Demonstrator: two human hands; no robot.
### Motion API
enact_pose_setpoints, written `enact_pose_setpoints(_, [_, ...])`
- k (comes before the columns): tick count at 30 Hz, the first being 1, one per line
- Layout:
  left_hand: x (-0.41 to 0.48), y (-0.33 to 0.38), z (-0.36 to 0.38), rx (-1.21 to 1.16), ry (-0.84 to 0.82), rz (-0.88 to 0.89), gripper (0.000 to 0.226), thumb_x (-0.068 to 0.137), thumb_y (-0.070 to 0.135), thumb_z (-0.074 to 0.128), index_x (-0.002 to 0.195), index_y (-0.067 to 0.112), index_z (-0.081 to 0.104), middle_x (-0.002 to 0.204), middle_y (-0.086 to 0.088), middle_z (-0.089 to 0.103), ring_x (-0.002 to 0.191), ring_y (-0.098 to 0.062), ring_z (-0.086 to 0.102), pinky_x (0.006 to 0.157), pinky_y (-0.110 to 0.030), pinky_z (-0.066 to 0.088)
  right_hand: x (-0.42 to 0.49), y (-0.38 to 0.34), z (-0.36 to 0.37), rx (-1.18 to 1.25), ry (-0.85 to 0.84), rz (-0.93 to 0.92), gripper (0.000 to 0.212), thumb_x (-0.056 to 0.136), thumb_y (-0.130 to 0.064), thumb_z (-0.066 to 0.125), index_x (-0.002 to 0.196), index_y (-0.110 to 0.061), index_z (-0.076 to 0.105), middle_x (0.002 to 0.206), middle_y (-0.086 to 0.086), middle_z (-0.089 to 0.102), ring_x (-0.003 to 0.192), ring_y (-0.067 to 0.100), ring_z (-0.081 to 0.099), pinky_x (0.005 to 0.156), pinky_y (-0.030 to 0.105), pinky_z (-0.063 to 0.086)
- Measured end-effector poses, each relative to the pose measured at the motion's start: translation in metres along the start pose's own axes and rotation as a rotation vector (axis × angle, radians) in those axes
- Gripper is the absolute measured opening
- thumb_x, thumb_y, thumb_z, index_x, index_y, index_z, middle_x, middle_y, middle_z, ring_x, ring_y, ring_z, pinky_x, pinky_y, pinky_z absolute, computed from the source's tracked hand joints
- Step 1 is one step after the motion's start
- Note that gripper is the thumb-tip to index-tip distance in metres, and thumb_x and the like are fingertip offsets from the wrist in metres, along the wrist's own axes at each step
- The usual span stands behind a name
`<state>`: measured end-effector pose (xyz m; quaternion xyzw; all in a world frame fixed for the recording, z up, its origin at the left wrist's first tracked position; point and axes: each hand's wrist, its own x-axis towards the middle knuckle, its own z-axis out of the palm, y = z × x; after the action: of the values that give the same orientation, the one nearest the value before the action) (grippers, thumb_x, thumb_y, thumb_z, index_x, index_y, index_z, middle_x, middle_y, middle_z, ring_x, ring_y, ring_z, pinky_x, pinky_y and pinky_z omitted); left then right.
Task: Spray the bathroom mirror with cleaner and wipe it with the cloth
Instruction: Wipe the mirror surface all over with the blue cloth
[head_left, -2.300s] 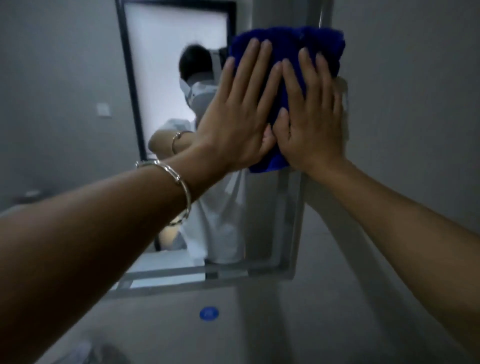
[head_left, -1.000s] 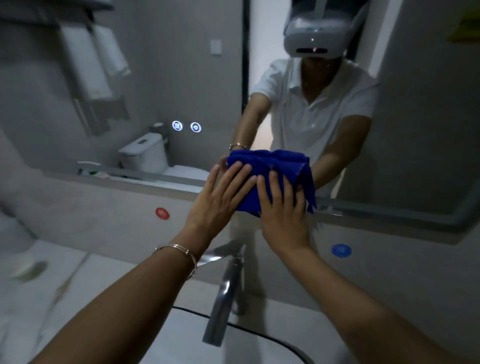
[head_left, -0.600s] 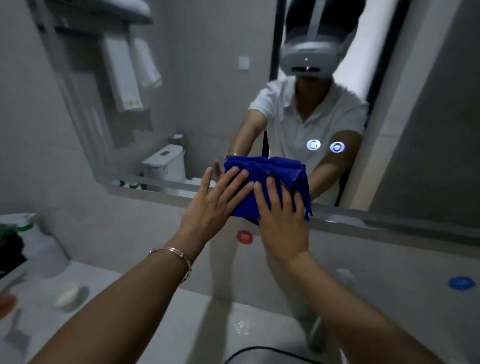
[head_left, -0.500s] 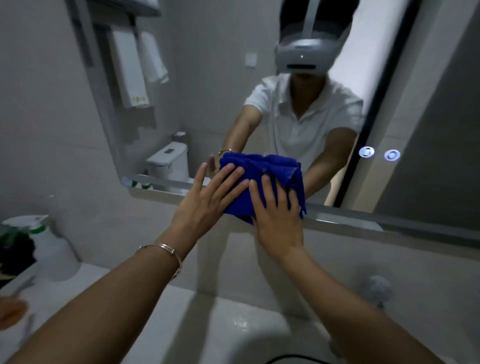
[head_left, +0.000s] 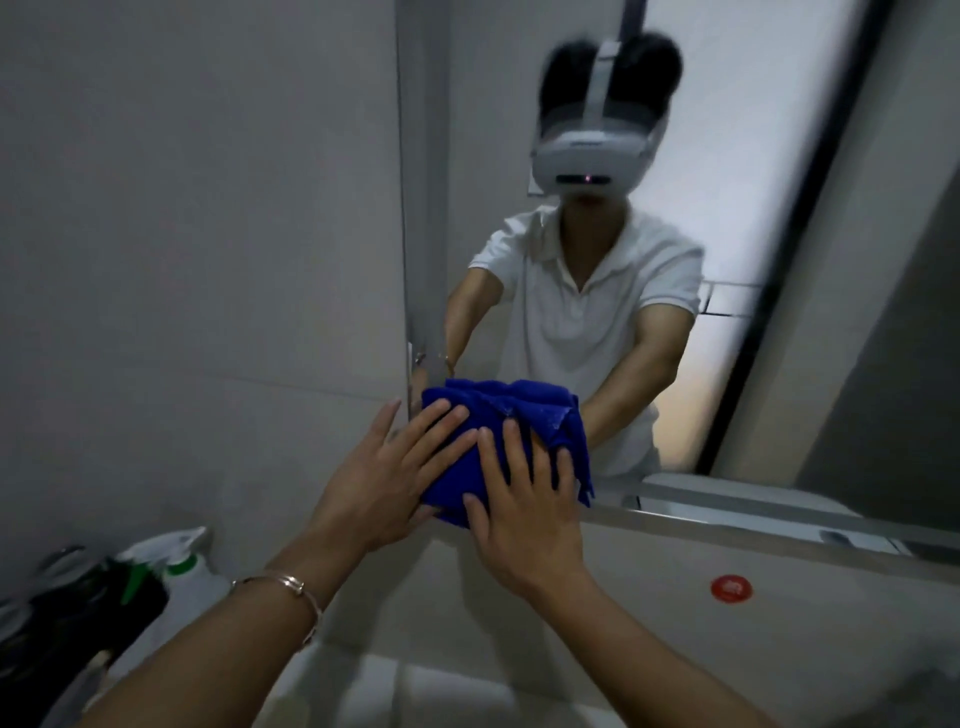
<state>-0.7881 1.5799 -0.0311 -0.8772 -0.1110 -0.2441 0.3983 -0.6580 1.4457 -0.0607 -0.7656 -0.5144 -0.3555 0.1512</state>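
A bunched blue cloth (head_left: 498, 410) is being pressed against the bathroom mirror (head_left: 467, 156), low down beside its left edge and just above its bottom rim. It is being covered by the left hand (head_left: 395, 478) and the right hand (head_left: 524, 509), laid side by side. The fingers of both hands are being held straight and slightly apart, flat on the fabric and curled round nothing. The left hand's outermost finger is lying off the cloth, toward the mirror's edge.

The cloth is judged soft, light and limp. Loose folds are hanging at its right side, so it is likely to creep or unfold under sliding palms. It is best taken hold of through the thick middle of the wad, with that loose flap gathered in. The glass is probably slick and calls for even pressure.

A white spray bottle (head_left: 182, 566) is standing at the lower left, well apart from both hands.
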Motion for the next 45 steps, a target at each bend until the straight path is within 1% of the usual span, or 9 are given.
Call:
enact_pose_setpoints(5, [0.012, -0.025, -0.02, -0.114, 0.046, -0.128, 0.069, 0.094, 0.051, 0.018, 0.15, 0.014, 0.002, 0.157, -0.011, -0.002, 0.145, -0.026, 0.001, 0.113, -0.051, 0.012, 0.044, 0.0, -0.036, 0.049, 0.075, -0.049, 0.056, 0.092, -0.04, 0.029, 0.144, -0.018, 0.028, 0.151, 0.005, 0.025, 0.131, 0.025, 0.032, 0.109, 0.044, 0.016])
enact_pose_setpoints(9, [0.072, -0.068, -0.08, -0.14, 0.133, -0.312, 0.063, 0.091, 0.036, 0.021, 0.146, 0.006, 0.014, 0.154, -0.017, 0.013, 0.143, -0.031, 0.011, 0.11, -0.054, 0.018, 0.12, 0.015, -0.098, 0.064, 0.15, -0.066, 0.057, 0.091, -0.038, 0.027, 0.145, -0.019, 0.031, 0.152, 0.007, 0.032, 0.135, 0.025, 0.029, 0.11, 0.043, 0.015])
enact_pose_setpoints(12, [0.136, -0.096, -0.138, -0.188, 0.188, -0.457, 0.065, 0.09, 0.034, 0.017, 0.147, 0.005, 0.014, 0.155, -0.018, 0.012, 0.143, -0.033, 0.009, 0.112, -0.053, 0.013, 0.18, 0.044, -0.164, -0.048, 0.204, -0.086, 0.063, 0.09, -0.041, 0.015, 0.15, -0.022, 0.022, 0.158, 0.004, 0.017, 0.144, 0.024, 0.016, 0.114, 0.041, 0.006])
enact_pose_setpoints(16, [0.208, -0.101, -0.195, -0.359, 0.346, -0.564, 0.055, 0.097, 0.023, 0.028, 0.147, 0.005, 0.016, 0.156, -0.017, 0.01, 0.144, -0.03, 0.005, 0.116, -0.045, 0.007, 0.218, 0.083, -0.222, -0.105, 0.198, -0.021, 0.06, 0.1, -0.04, 0.026, 0.152, -0.024, 0.001, 0.16, 0.0, -0.006, 0.146, 0.021, -0.004, 0.116, 0.038, -0.003])
enact_pose_setpoints(24, [0.167, -0.016, -0.107, -0.292, 0.378, -0.421, 0.06, 0.095, 0.029, 0.024, 0.147, 0.004, 0.007, 0.155, -0.019, 0.007, 0.144, -0.032, 0.007, 0.116, -0.048, 0.014, 0.124, 0.093, -0.139, -0.06, 0.303, -0.009, 0.054, 0.093, -0.032, 0.033, 0.145, -0.015, 0.035, 0.15, 0.009, 0.036, 0.138, 0.028, 0.031, 0.113, 0.046, 0.016])
enact_pose_setpoints(29, [0.155, -0.032, -0.099, -0.221, 0.315, -0.324, 0.063, 0.091, 0.031, 0.027, 0.145, 0.0, 0.013, 0.152, -0.022, 0.012, 0.142, -0.033, 0.012, 0.114, -0.047, 0.016, 0.126, 0.085, -0.126, -0.067, 0.329, -0.049, 0.055, 0.093, -0.035, 0.033, 0.144, -0.013, 0.03, 0.147, 0.012, 0.039, 0.136, 0.027, 0.028, 0.112, 0.045, 0.015])
enact_pose_setpoints(34, [0.212, -0.128, -0.154, -0.156, 0.395, -0.433, 0.069, 0.089, 0.036, 0.021, 0.145, 0.001, 0.003, 0.155, -0.021, 0.007, 0.143, -0.031, 0.008, 0.114, -0.044, 0.01, 0.234, 0.099, -0.197, -0.154, 0.488, -0.163, 0.058, 0.095, -0.04, 0.027, 0.144, -0.011, 0.036, 0.149, 0.013, 0.037, 0.137, 0.029, 0.033, 0.112, 0.043, 0.015])
enact_pose_setpoints(37, [0.242, -0.17, -0.191, -0.183, 0.406, -0.508, 0.069, 0.088, 0.038, 0.015, 0.148, 0.007, -0.003, 0.157, -0.015, -0.006, 0.144, -0.026, -0.005, 0.116, -0.042, 0.004, 0.284, 0.098, -0.238, -0.173, 0.519, -0.1, 0.062, 0.095, -0.041, 0.013, 0.15, -0.013, 0.02, 0.157, 0.011, 0.018, 0.145, 0.026, 0.014, 0.115, 0.039, 0.0])
enact_pose_setpoints(45, [0.205, -0.108, -0.129, -0.303, 0.541, -0.502, 0.068, 0.088, 0.029, 0.025, 0.148, 0.008, 0.001, 0.155, -0.019, 0.004, 0.144, -0.031, 0.003, 0.115, -0.049, 0.012, 0.227, 0.083, -0.174, 0.02, 0.617, -0.056, 0.055, 0.095, -0.03, 0.029, 0.146, -0.009, 0.032, 0.152, 0.011, 0.031, 0.142, 0.024, 0.025, 0.117, 0.043, 0.013])
